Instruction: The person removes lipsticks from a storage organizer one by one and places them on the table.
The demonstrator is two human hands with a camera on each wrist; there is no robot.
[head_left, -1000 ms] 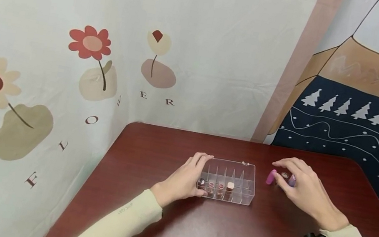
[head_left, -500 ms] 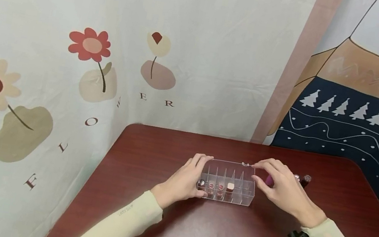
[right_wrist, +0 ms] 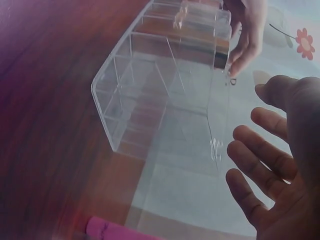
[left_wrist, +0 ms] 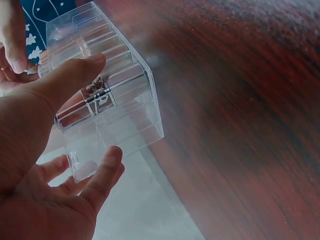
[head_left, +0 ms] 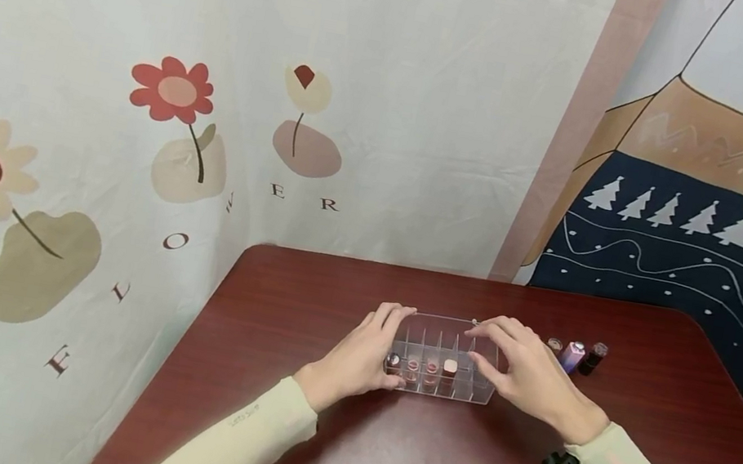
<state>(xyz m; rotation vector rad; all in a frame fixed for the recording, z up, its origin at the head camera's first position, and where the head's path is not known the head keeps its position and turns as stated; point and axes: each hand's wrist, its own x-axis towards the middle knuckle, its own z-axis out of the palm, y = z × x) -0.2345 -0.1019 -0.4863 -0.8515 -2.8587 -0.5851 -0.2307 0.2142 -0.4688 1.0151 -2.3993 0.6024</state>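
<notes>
A clear plastic lipstick organizer [head_left: 463,389] with divided compartments stands on the table. Several lipsticks stand in its front row toward the left, one a lipstick with a pale top [head_left: 449,368]. My left hand [head_left: 354,347] grips the organizer's left end, thumb in front and fingers behind; the left wrist view shows the thumb over a dark lipstick [left_wrist: 94,90]. Above the organizer's right end is my right hand [head_left: 529,373]. Its fingers [right_wrist: 257,155] are spread and loosely bent in the right wrist view, holding nothing; whether they touch the plastic I cannot tell.
Right of the organizer stand a pink-purple lipstick [head_left: 572,356], a black lipstick [head_left: 592,359] and a third lipstick [head_left: 553,346], partly covered by my hand. A magenta tube [right_wrist: 120,230] shows at the right wrist view's bottom. A printed curtain [head_left: 401,105] hangs behind the table.
My right hand has moved left from beside the loose lipsticks to the organizer's right end, uncovering the pink-purple and black ones. The left hand keeps its grip in place.
</notes>
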